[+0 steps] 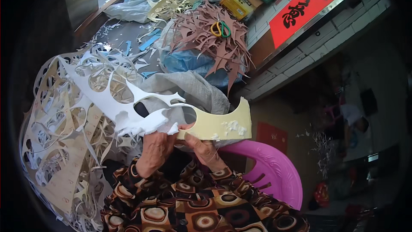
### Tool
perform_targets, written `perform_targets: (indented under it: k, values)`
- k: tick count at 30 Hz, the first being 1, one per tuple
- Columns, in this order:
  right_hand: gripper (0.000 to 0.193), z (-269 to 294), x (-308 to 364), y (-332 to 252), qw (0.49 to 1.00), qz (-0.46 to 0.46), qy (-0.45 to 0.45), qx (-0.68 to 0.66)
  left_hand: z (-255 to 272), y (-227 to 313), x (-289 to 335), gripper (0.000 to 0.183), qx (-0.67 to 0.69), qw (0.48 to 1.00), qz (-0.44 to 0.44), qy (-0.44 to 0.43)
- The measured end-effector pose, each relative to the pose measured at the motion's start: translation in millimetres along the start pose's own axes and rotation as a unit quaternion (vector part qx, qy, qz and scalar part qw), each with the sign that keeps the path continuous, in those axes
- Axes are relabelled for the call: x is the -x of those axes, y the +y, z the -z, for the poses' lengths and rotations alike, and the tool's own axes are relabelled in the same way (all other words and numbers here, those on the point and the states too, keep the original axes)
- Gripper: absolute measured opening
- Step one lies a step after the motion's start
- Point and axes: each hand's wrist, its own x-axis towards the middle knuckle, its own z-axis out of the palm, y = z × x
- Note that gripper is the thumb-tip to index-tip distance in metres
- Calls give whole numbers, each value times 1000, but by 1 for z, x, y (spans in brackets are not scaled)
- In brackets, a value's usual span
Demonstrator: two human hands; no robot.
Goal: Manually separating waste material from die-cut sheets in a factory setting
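Yellow sheet (219, 124) sits mid-scene, its near edge pinched by the right hand (207, 151), while the left hand (155, 152) grips the white layer (139, 124) with curled fingers; the step appears to be peeling, next likely requiring steady, opposed pulling.

Looking moderately bright and softly lit around the left hand (155, 149) and right hand (206, 149), rendering both fairly crisply. Peaking on the white sheet (96, 99), nearly bleaching out its surface detail. Brightening again near the floor's (131, 30) far left corner, glinting off the clear plastic bag (122, 12). Casting soft shadows within the heap of scraps (62, 189). Sinking into murk toward the floor's right edge, blurring the distant person (352, 114) heavily. Stretching and bending shapes toward the rounded rim, darkening to black in all four corners.
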Motion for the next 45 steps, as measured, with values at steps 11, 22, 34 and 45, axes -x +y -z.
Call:
perform_targets:
  k: [11,22,34,45]
  values:
    - [36,-13,10,30,991,-130,2,-38,-1,-4,19,18,-92,991,52,-86]
    - [38,-13,5,37,995,-71,0,69,-8,-27,32,8,-102,982,-62,148]
    - [56,-3,7,40,970,-51,-19,238,-4,-36,38,21,64,997,33,-31]
    - [69,-19,11,42,969,-35,-54,239,-12,-47,45,25,98,990,44,-96]
